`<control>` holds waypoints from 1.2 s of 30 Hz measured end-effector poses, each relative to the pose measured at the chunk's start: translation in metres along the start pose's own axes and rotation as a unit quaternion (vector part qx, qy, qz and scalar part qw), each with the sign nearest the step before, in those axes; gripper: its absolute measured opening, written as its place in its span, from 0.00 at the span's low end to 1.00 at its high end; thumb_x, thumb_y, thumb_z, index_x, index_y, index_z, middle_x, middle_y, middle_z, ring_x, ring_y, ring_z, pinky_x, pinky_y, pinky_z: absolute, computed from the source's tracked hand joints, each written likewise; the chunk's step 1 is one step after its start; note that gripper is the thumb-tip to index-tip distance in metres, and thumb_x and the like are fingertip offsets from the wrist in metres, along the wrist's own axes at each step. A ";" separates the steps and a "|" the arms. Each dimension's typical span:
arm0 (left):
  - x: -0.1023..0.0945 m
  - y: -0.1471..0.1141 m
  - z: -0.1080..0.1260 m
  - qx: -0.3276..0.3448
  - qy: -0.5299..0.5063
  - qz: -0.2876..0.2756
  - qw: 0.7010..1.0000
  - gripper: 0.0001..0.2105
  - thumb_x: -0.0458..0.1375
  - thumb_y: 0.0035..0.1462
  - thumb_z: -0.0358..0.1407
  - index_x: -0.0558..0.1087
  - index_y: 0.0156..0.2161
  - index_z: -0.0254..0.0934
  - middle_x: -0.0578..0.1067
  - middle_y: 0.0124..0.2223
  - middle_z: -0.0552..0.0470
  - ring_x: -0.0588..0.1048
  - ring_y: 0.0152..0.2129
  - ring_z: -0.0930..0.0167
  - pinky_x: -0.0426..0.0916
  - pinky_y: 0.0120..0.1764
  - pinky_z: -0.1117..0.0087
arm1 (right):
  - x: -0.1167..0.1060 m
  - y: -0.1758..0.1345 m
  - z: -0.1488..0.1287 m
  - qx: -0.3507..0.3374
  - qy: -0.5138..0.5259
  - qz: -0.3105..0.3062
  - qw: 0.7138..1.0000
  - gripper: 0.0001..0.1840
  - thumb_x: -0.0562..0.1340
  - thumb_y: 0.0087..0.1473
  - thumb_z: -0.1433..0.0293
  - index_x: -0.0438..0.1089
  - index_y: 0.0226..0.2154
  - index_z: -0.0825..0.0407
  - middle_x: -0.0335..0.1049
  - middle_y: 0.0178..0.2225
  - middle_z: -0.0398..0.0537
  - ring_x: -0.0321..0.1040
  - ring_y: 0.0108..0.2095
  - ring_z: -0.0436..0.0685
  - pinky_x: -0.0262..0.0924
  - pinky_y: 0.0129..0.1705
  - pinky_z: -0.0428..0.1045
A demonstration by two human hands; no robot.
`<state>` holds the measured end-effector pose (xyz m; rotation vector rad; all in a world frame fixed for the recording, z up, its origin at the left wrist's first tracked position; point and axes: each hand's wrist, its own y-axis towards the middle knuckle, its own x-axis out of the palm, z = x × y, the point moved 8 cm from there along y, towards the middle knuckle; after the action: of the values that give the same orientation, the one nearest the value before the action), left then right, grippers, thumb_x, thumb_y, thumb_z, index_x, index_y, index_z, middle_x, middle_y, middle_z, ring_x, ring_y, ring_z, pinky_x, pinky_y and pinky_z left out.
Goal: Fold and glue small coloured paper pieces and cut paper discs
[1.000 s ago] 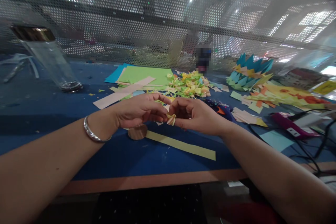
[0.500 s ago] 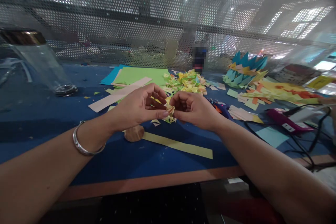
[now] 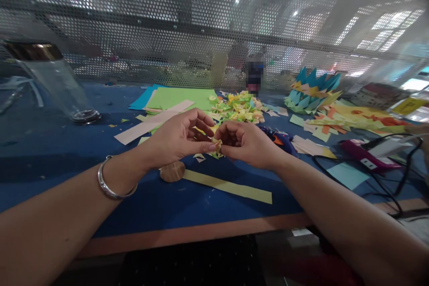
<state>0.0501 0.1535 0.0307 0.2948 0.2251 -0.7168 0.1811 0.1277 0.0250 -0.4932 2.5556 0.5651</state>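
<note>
Since a second ago, the left hand (image 3: 176, 136) has turned so that its thumb reaches the small folded paper piece (image 3: 217, 144). Well left of the hands, a clear bottle (image 3: 59, 84) stands on the blue table (image 3: 150, 210). A pale pink strip (image 3: 144, 128) lies just beyond the left hand, which pinches the piece at its thumb tip; a round wooden disc (image 3: 172, 172) sits nearer the person. The piece is between both hands, a heap of paper bits (image 3: 243, 107) beyond them. The right hand (image 3: 253, 143) grips the piece in curled fingers. Farther right is a purple power strip (image 3: 353, 149).
</note>
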 end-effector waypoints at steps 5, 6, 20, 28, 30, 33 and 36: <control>-0.001 0.000 0.000 -0.007 0.006 0.000 1.000 0.20 0.71 0.52 0.37 0.68 0.46 0.39 0.76 0.44 0.50 0.78 0.40 0.68 0.74 0.45 0.63 | 0.001 -0.001 -0.002 0.005 0.005 -0.006 1.000 0.07 0.65 0.52 0.73 0.68 0.36 0.52 0.64 0.23 0.37 0.61 0.23 0.47 0.56 0.26 0.46; -0.002 0.001 0.000 -0.011 0.007 0.000 1.000 0.20 0.71 0.52 0.37 0.68 0.46 0.39 0.76 0.43 0.50 0.78 0.40 0.68 0.74 0.45 0.63 | 0.001 -0.001 -0.002 0.005 0.003 -0.007 1.000 0.07 0.65 0.52 0.73 0.68 0.35 0.52 0.65 0.23 0.37 0.61 0.23 0.47 0.56 0.26 0.46; 0.001 0.000 0.002 -0.020 0.008 0.007 1.000 0.22 0.72 0.50 0.35 0.67 0.46 0.39 0.77 0.41 0.50 0.78 0.39 0.66 0.75 0.41 0.62 | 0.004 0.000 -0.002 0.007 -0.028 -0.019 0.999 0.06 0.64 0.52 0.73 0.68 0.36 0.53 0.66 0.24 0.39 0.61 0.23 0.47 0.56 0.27 0.46; -0.003 0.000 0.000 -0.008 0.032 0.011 0.999 0.18 0.70 0.53 0.35 0.69 0.46 0.38 0.78 0.41 0.50 0.79 0.39 0.68 0.75 0.40 0.65 | 0.004 -0.001 -0.003 0.002 -0.035 -0.018 0.999 0.06 0.64 0.53 0.72 0.69 0.36 0.54 0.66 0.24 0.38 0.61 0.23 0.47 0.56 0.27 0.46; -0.003 0.000 0.000 -0.003 0.036 0.011 0.999 0.16 0.69 0.54 0.35 0.69 0.45 0.38 0.78 0.41 0.50 0.80 0.39 0.68 0.75 0.41 0.65 | 0.003 -0.001 -0.003 0.003 -0.036 -0.019 0.999 0.05 0.64 0.53 0.72 0.69 0.36 0.53 0.65 0.24 0.38 0.61 0.23 0.46 0.55 0.26 0.46; -0.003 0.001 0.000 0.005 0.047 0.011 0.999 0.15 0.68 0.54 0.34 0.70 0.45 0.38 0.78 0.42 0.50 0.80 0.39 0.68 0.75 0.41 0.65 | 0.003 -0.001 -0.003 0.005 -0.041 -0.018 0.999 0.05 0.63 0.53 0.72 0.68 0.35 0.53 0.65 0.23 0.38 0.60 0.23 0.47 0.55 0.26 0.46; -0.003 0.000 0.002 0.024 0.081 0.024 0.996 0.14 0.66 0.55 0.32 0.70 0.45 0.39 0.76 0.44 0.50 0.79 0.37 0.69 0.75 0.40 0.66 | 0.004 -0.001 -0.001 0.010 -0.043 -0.020 0.999 0.06 0.63 0.52 0.72 0.69 0.36 0.53 0.66 0.23 0.38 0.61 0.23 0.47 0.55 0.26 0.46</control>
<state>0.0484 0.1545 0.0331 0.4029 0.3541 -0.6512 0.1782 0.1253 0.0234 -0.5006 2.4631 0.5342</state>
